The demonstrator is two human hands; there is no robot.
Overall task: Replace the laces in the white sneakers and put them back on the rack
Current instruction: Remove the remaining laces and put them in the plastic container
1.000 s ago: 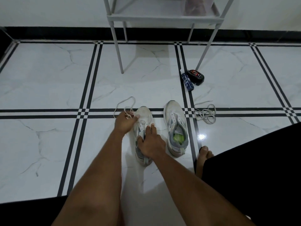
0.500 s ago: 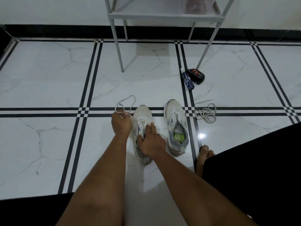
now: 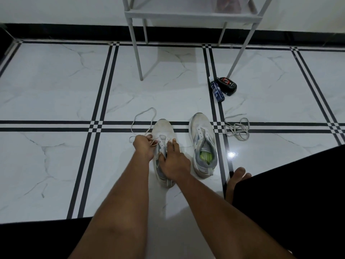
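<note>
Two white sneakers stand side by side on the tiled floor, toes pointing away. My left hand (image 3: 143,147) pinches a white lace (image 3: 142,116) at the left side of the left sneaker (image 3: 163,128); the lace loops out over the floor. My right hand (image 3: 174,161) presses down on that sneaker's tongue and opening. The right sneaker (image 3: 202,139) stands untouched, with a green insole and no lace. A second loose lace (image 3: 237,128) lies in a tangle to its right. The grey metal rack (image 3: 188,14) stands at the far wall.
A blue spray can (image 3: 217,91) and a black shoe-polish case (image 3: 226,86) lie by the rack's right front leg (image 3: 240,53). My bare foot (image 3: 237,179) and a leg in black cloth (image 3: 291,193) rest at the right. A black skirting runs along the wall.
My left hand has drawn the lace a little left and towards me, so the loop on the floor has shifted. The right hand has stayed on the sneaker.
</note>
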